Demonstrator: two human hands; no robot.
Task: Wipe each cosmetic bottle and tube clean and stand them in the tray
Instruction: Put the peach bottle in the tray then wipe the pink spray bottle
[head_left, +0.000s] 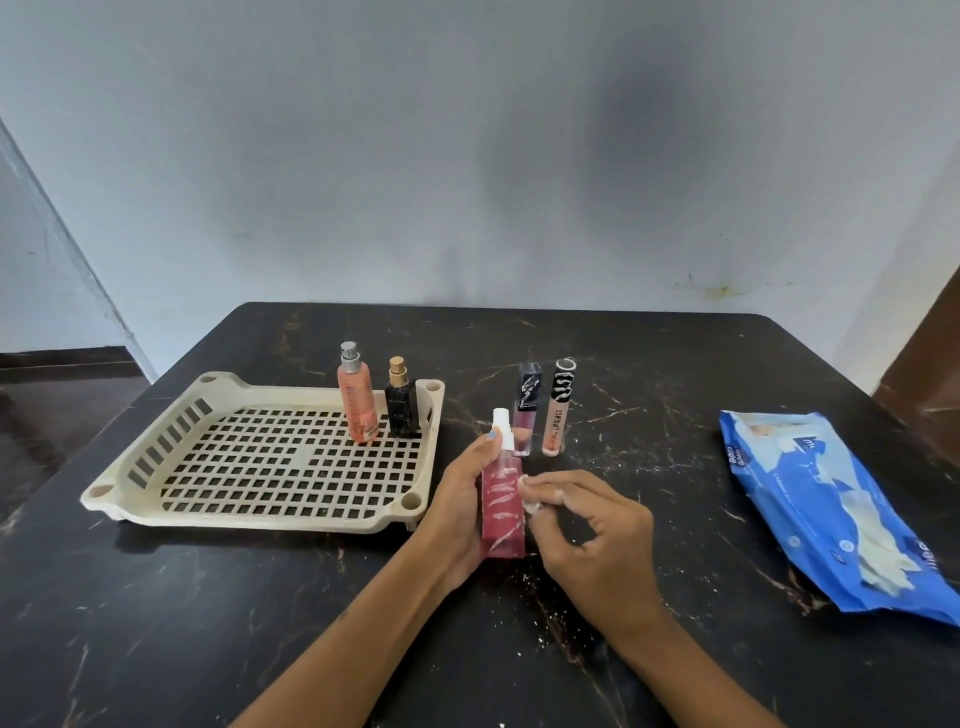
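Table (675, 395), black marbled top, carried everything. One cream slotted tray (270, 514) sat left of centre. One blue wet-wipe pack (810, 499) lay flat at the right edge, well apart from the work.

In the tray, near its far right corner, two bottles stood upright: one peach spray bottle (357, 402) and one dark bottle with a gold cap (401, 408), just beside each other. Outside the tray, two lip gloss tubes stood on the table: one pink tube with a black cap (525, 415) and one nude tube marked LIP GLOSS (557, 415). Both caps showed white smears.

I noted my left hand (457, 499) curled round the pink spray bottle (501, 509), holding it upright just right of the tray, thumb near the white nozzle. White streaks covered its front. My right hand (587, 525) pinched a small white scrap of wipe (532, 505) against the bottle's right side.

Count: three bottles, two tubes, one tray, one pack. Two stood in the tray, three remained.

Risks, as I judged them: the scrap looked small, so it could smear residue instead of lifting it. White crumbs on the table could stick to the bottle base. The slotted tray floor might tip narrow tubes. An elbow swing could topple the standing tubes.
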